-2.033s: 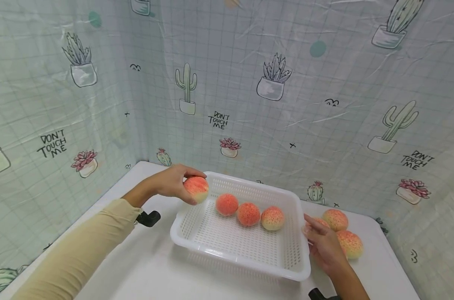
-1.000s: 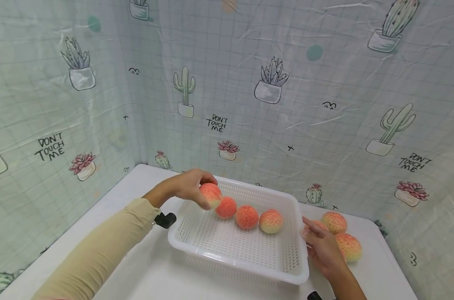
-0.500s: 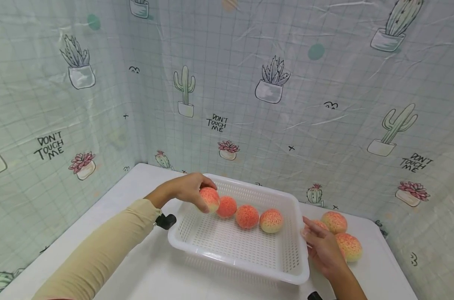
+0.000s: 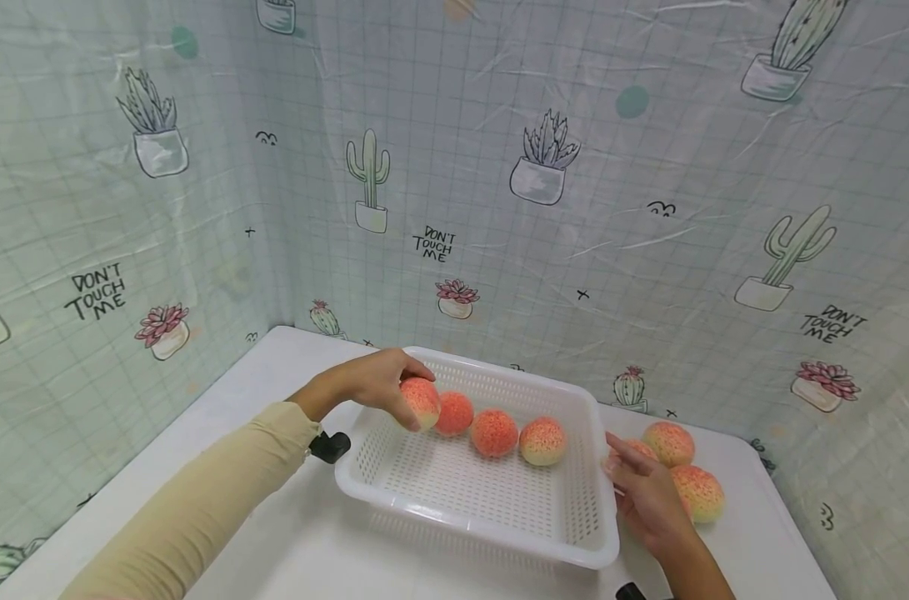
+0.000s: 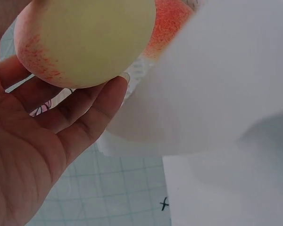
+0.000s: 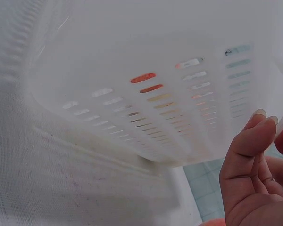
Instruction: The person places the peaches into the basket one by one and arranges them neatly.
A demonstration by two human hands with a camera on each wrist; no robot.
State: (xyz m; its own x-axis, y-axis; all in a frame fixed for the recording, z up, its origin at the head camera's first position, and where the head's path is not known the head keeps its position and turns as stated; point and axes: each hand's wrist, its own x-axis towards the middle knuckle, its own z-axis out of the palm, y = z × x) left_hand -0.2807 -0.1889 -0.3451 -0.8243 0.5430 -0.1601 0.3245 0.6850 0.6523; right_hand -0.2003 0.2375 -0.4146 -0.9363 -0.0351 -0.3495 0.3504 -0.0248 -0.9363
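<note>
My left hand (image 4: 381, 379) grips a peach (image 4: 424, 403), pale yellow below with a red blush, at the left end of a white perforated basket (image 4: 469, 523). In the left wrist view the fingers curl under the peach's yellow side. Three more peaches sit in a row inside the basket: a red one (image 4: 454, 414) right beside the held one, a middle one (image 4: 495, 432) and a yellower one (image 4: 542, 442). At the basket's right end my right hand (image 4: 652, 504) holds the rim; in the right wrist view its fingers are curled at the basket's wall (image 6: 132, 42).
Several more peaches lie on the white table (image 4: 297, 533) to the right of the basket, such as a rear one (image 4: 669, 443) and a larger one (image 4: 700, 493); my right hand partly covers others. A cactus-print sheet (image 4: 454, 167) rises behind and at both sides.
My left hand has carried its peach rightward from over the basket's left rim to inside, then slightly down, beside the red peach. The right hand stays at the rim.
</note>
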